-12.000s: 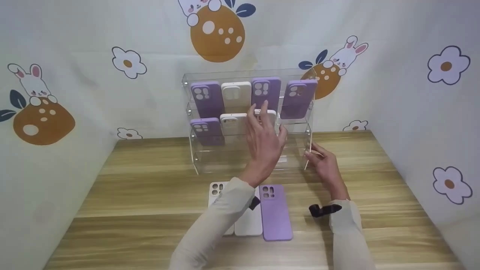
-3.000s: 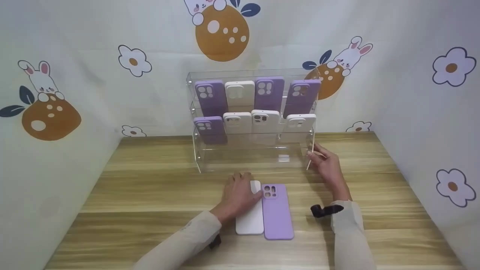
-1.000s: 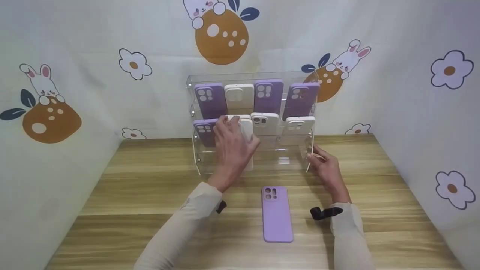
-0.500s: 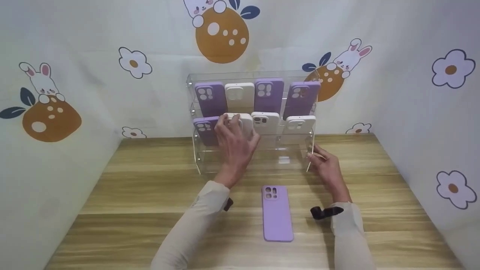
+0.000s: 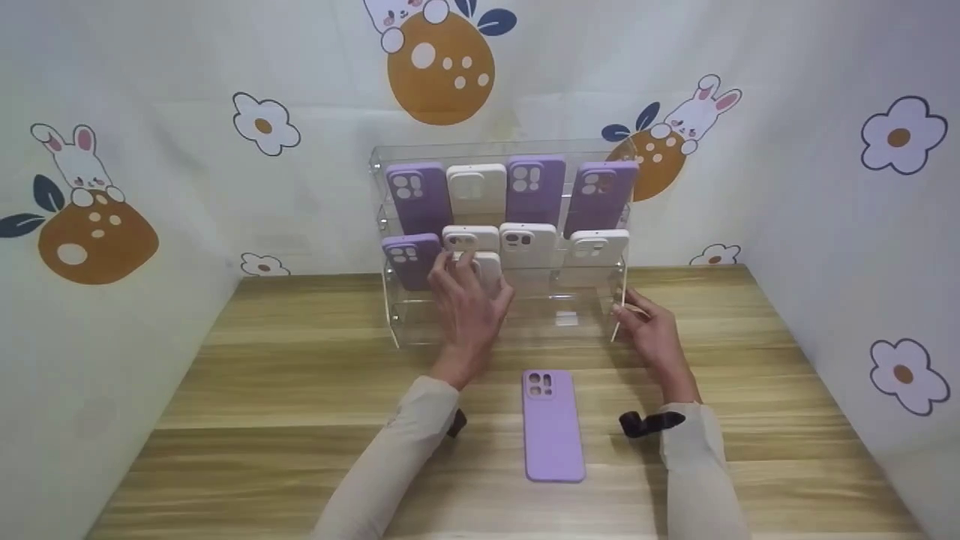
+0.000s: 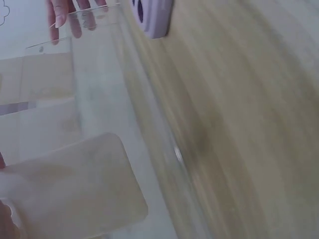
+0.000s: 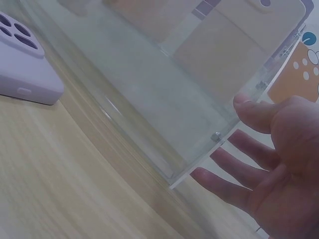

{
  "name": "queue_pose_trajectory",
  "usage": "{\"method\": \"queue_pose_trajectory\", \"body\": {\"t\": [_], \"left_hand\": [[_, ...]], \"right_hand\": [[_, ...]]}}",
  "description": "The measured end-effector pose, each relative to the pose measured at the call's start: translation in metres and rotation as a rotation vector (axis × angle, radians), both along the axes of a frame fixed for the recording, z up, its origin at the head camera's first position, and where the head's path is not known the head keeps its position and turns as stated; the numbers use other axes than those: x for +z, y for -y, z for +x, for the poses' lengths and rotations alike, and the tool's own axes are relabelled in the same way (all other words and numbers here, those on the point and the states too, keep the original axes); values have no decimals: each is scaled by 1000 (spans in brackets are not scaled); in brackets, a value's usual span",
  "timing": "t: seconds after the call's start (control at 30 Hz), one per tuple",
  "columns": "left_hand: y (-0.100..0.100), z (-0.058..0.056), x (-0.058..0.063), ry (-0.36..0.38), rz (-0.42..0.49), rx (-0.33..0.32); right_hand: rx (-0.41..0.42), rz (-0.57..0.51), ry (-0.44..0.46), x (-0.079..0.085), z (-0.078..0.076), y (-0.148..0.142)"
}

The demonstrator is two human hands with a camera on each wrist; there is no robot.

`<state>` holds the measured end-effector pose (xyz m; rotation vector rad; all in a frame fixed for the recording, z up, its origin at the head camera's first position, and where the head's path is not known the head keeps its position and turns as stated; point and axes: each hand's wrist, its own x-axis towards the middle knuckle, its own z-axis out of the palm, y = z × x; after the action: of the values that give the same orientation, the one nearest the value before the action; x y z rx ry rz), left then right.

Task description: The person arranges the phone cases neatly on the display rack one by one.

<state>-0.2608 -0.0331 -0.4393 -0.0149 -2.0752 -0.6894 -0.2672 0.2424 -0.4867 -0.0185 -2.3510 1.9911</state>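
Observation:
My left hand (image 5: 469, 307) holds a white phone case (image 5: 489, 268) by its top and sides, low against the front of a clear acrylic stand (image 5: 517, 319). That case overlaps the lower part of a cream-white case behind it. In the left wrist view, the flat lower half of the held phone case (image 6: 89, 189) shows in front of the clear panel. My right hand (image 5: 654, 334) pinches the stand's right side panel. In the right wrist view the thumb is at its front edge and the fingers (image 7: 224, 186) are behind. A lilac phone case (image 5: 553, 431) lies flat on the table.
The stand's top row bears purple cases (image 5: 416, 199) and one cream case (image 5: 478, 187). Below are a purple case (image 5: 411, 262) and white cases (image 5: 529, 244). A patterned cloth backdrop (image 5: 315, 195) rises behind the wooden table (image 5: 262, 420).
The left hand took the white case off the table to the stand and has lowered it there over the last half second. Earlier, another white case came onto the middle row. The right hand stays put.

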Motion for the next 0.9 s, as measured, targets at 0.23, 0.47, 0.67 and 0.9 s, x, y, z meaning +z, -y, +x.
{"method": "queue_pose_trajectory", "body": {"t": [0.23,0.47,0.67,0.9], "left_hand": [[2,9,-14,190,61,-33],[2,18,-15,214,72,-28],[0,32,-5,117,34,-4],[-8,56,-4,117,-145,-50]], "right_hand": [[-10,-19,4,1,0,1],[-5,-35,-3,-1,0,0],[1,-50,-11,-3,-1,0],[1,-58,-8,-2,-1,1]]}}
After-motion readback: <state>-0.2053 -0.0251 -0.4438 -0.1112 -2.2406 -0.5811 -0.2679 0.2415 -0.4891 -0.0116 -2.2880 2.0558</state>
